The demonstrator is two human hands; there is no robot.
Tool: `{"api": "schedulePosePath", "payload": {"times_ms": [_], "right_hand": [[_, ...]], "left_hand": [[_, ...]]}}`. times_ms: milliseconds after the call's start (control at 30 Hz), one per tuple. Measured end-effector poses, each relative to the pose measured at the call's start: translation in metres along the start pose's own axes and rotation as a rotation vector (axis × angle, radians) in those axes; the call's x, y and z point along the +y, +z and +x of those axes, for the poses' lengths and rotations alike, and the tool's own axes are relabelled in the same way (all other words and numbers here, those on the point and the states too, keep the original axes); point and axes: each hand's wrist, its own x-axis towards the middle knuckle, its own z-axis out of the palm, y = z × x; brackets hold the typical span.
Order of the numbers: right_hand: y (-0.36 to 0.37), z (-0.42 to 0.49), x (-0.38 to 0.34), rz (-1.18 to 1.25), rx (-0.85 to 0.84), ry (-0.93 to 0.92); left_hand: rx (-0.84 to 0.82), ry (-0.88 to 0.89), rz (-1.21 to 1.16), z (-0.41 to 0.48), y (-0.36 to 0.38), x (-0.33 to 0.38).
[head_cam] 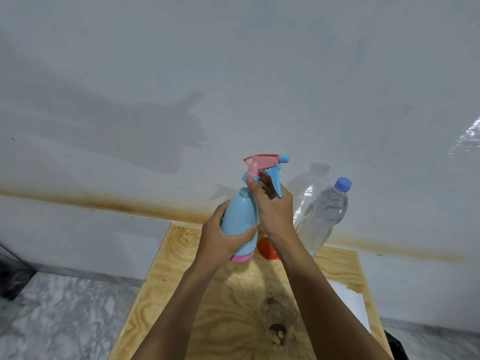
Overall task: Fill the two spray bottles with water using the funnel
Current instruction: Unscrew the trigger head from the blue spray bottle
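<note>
holding the blue spray bottle (239, 216) off the wooden table (233, 307), my left hand (223, 240) is wrapped round its lower body, fingers and thumb curled tight on it. my right hand (275, 211) pinches the pink-and-blue spray head (265, 165) at its collar, at one o'clock from the bottle's neck. the head sits clear of the neck and the mouth shows open.

step in hand, by my judgement: opening the first bottle. nothing is filled yet.

next move calls for setting the head down, standing the bottle upright on the table, and seating the funnel in the neck. the water bottle needs its cap (342, 183) removed before any pour.

count:
- spray bottles: one in view. the task names two; the second is not seen.
- spray heads: one.
- funnels: one red piece (267, 250) on the table at four o'clock from the spray bottle, partly hidden by my right wrist; i take it for the funnel.
- water bottles: one (324, 216), clear, capped, leaning at three o'clock.
- white sheet (348, 300): at least one, at the table's right edge.
</note>
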Motion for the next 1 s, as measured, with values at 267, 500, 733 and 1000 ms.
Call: {"api": "schedulePosePath", "payload": {"times_ms": [267,500,733,1000], "right_hand": [[-0.011,0.016,-0.019,0.092,0.074,-0.088],[-0.026,0.026,-0.031,0.165,0.130,-0.177],[-0.051,0.013,0.020,-0.191,0.117,-0.087],[-0.067,-0.034,0.164,-0.532,0.094,0.301]], "left_hand": [[-0.105,-0.155,0.056,-0.016,0.000,-0.037],[-0.130,-0.246,0.070,-0.030,0.003,-0.072],[-0.027,-0.286,0.175,-0.039,0.003,-0.106],[-0.020,-0.276,0.292,-0.043,0.009,-0.141]]}}
